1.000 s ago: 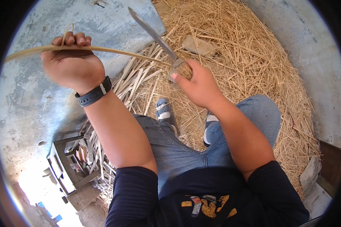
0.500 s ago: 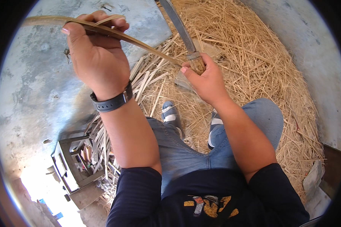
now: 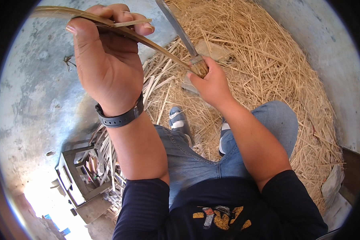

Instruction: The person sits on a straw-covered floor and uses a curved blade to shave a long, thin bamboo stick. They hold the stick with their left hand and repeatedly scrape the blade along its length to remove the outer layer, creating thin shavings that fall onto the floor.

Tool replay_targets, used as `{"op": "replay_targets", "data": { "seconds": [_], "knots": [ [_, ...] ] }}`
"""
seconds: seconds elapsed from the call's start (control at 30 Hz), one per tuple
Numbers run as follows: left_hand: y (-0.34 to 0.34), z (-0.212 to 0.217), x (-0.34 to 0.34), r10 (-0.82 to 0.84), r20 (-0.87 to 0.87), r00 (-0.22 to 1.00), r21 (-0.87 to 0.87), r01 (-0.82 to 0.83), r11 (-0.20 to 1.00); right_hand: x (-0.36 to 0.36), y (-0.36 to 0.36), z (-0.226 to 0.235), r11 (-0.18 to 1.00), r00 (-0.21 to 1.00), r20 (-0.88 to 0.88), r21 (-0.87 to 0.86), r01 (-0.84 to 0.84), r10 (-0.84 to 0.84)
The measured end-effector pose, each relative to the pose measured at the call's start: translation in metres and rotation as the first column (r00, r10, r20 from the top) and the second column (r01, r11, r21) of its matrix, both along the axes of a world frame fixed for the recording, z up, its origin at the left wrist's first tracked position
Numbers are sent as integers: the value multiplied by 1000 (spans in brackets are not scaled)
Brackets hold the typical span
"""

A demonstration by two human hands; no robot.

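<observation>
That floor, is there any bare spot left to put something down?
Bare concrete lies left of the left hand, above the small stand. A grey strip edges the shavings on the right. Around the feet it is crowded.

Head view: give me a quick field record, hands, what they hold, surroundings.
left hand: raised, closed on a thin bamboo strip
right hand: closed on the wooden handle of a long knife
contact: strip runs down to the knife near its handle
wrist: dark watch on left wrist
ground: pile of straw-like shavings, split slats beside it
lower left: small grey frame stand
feet: grey shoes
</observation>
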State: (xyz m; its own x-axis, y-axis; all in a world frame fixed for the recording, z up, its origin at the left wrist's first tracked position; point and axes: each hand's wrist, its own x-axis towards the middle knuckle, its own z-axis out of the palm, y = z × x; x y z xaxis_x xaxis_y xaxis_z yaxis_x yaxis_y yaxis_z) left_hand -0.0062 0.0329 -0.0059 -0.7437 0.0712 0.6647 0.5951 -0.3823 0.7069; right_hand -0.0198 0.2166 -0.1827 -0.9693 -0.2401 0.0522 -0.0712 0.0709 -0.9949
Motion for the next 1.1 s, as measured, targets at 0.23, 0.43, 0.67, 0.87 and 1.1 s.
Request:
{"op": "replay_targets", "data": {
  "seconds": [0.23, 0.43, 0.67, 0.87, 1.1],
  "knots": [
    [-2, 3, 1, -95, 2, 995, -68, 95, 993, -4, 2, 5, 1000, 999, 53, 24, -16, 14],
    [-5, 6, 2, -122, 14, 992, -115, 123, 986, -8, 0, 0, 1000, 999, 34, 31, 1, -2],
    [2, 7, 6, -65, 25, 998, -107, 68, 992, -12, -2, 3, 1000, 1000, 10, -15, 19, -19],
    [4, 6, 5, -13, 0, 1000, -119, 13, 993, -14, 0, 6, 999, 999, 45, -36, -3, 5],
    [2, 6, 5, -3, 14, 1000, -111, 5, 994, -15, 1, 3, 1000, 999, 26, -2, 21, -21]
  ]
}}
